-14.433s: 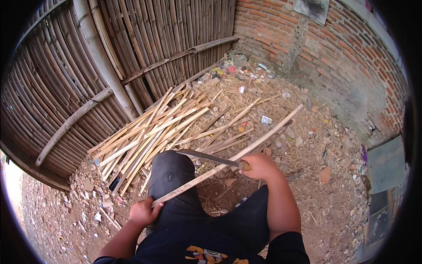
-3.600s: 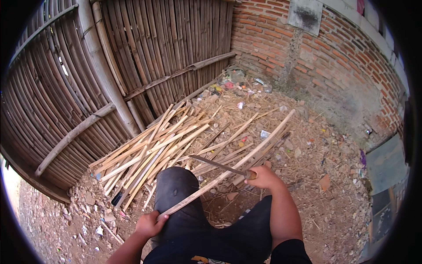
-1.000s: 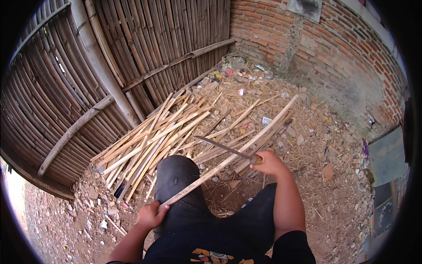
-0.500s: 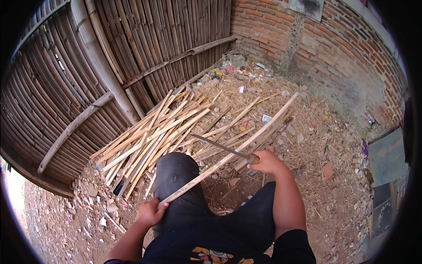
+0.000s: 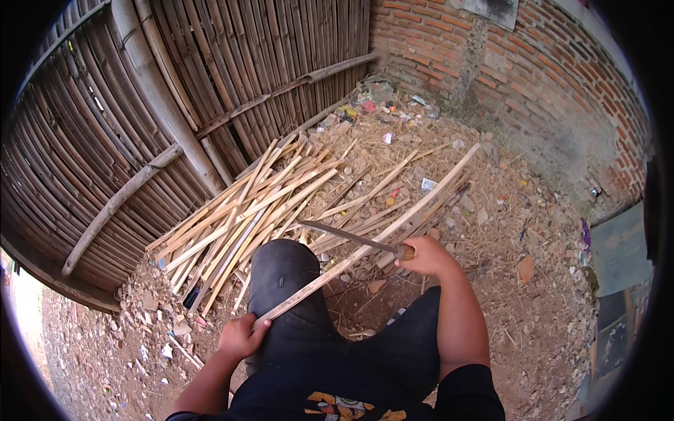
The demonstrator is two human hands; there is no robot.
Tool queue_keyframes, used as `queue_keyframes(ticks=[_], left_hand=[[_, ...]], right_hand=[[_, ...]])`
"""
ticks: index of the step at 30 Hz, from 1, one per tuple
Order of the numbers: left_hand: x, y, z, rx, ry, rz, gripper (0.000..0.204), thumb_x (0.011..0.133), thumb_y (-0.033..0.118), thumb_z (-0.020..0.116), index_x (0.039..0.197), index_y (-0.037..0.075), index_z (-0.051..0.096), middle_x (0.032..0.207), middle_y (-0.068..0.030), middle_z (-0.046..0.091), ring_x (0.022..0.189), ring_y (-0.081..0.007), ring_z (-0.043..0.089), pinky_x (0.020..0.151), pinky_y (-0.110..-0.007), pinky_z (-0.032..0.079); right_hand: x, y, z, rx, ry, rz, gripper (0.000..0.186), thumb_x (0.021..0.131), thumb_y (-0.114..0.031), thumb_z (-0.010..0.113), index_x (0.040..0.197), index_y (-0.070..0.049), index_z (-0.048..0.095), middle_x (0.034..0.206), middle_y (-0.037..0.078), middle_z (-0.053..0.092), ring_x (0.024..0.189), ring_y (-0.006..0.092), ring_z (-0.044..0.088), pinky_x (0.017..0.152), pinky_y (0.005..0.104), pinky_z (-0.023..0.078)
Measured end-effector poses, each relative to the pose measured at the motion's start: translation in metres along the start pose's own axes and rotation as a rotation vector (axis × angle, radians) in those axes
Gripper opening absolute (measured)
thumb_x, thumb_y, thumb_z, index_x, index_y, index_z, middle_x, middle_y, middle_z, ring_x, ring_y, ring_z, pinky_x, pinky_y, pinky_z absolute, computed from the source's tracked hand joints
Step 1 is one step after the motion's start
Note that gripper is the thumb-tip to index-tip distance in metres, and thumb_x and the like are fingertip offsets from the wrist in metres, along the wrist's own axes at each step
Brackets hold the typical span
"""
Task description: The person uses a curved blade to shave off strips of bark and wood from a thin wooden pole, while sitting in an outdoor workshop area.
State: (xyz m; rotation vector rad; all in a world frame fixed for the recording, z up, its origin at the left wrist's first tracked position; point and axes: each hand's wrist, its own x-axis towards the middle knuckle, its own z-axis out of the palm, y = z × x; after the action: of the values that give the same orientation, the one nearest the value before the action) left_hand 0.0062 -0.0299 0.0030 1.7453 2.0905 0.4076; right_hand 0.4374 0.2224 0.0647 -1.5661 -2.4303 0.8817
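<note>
A long pale wooden strip (image 5: 330, 272) runs slantwise from my left thigh up to the far right. My left hand (image 5: 242, 335) is wrapped round its near end, beside my knee. In my right hand (image 5: 425, 255) is the wooden handle of a long knife (image 5: 344, 235). Its dark blade lies across the strip, with the tip pointing left. Whether the blade's edge presses into the wood I cannot tell. The strip's far end reaches over the littered ground.
A heap of cut wooden strips (image 5: 246, 214) lies ahead on the left, beside a bamboo wall (image 5: 267, 63). A brick wall (image 5: 554, 84) closes the far right. Dry straw, rubble and scraps of litter cover the ground (image 5: 505, 323). Grey sheets (image 5: 618, 249) stand at the right edge.
The knife has turned slightly, its tip now lower and further left. The strip and my left hand have hardly moved.
</note>
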Motion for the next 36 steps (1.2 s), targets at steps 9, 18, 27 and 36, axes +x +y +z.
queue_keyframes(ticks=[9,18,27,36], left_hand=[[-0.0005,0.0027,-0.0007,-0.006,0.005,-0.014,0.052,0.097,0.055,0.062,0.082,0.005,0.062,0.071,-0.0242,0.066,0.076,-0.0475,0.069,0.07,-0.056,0.055],[-0.0002,0.001,-0.0001,-0.001,-0.006,-0.018,0.054,0.098,0.056,0.061,0.082,0.005,0.061,0.071,-0.0245,0.066,0.075,-0.0474,0.069,0.069,-0.056,0.054],[-0.0011,0.0006,0.0013,-0.005,0.026,0.004,0.053,0.098,0.055,0.061,0.082,0.005,0.06,0.068,-0.0237,0.065,0.072,-0.0466,0.069,0.066,-0.055,0.054],[-0.0009,0.0009,0.0012,0.009,0.034,0.014,0.05,0.097,0.052,0.064,0.081,0.005,0.06,0.067,-0.0237,0.065,0.071,-0.0466,0.068,0.065,-0.055,0.054]], right_hand=[[0.0008,0.0047,-0.0001,-0.024,0.018,-0.006,0.05,0.076,-0.034,0.083,0.115,-0.004,0.074,0.096,0.023,0.072,0.091,0.0393,0.071,0.08,0.0449,0.055],[-0.0016,-0.0027,-0.0037,0.012,0.014,0.016,0.049,0.076,-0.032,0.082,0.113,-0.003,0.073,0.094,0.023,0.071,0.089,0.0399,0.07,0.078,0.0451,0.054],[-0.0006,-0.0013,-0.0033,-0.007,0.005,0.003,0.048,0.076,-0.034,0.083,0.112,-0.003,0.074,0.093,0.023,0.071,0.09,0.0396,0.07,0.079,0.0452,0.054],[-0.0001,0.0026,-0.0014,-0.003,0.015,-0.01,0.048,0.076,-0.033,0.084,0.112,-0.002,0.073,0.092,0.021,0.072,0.088,0.0376,0.07,0.078,0.0439,0.054]])
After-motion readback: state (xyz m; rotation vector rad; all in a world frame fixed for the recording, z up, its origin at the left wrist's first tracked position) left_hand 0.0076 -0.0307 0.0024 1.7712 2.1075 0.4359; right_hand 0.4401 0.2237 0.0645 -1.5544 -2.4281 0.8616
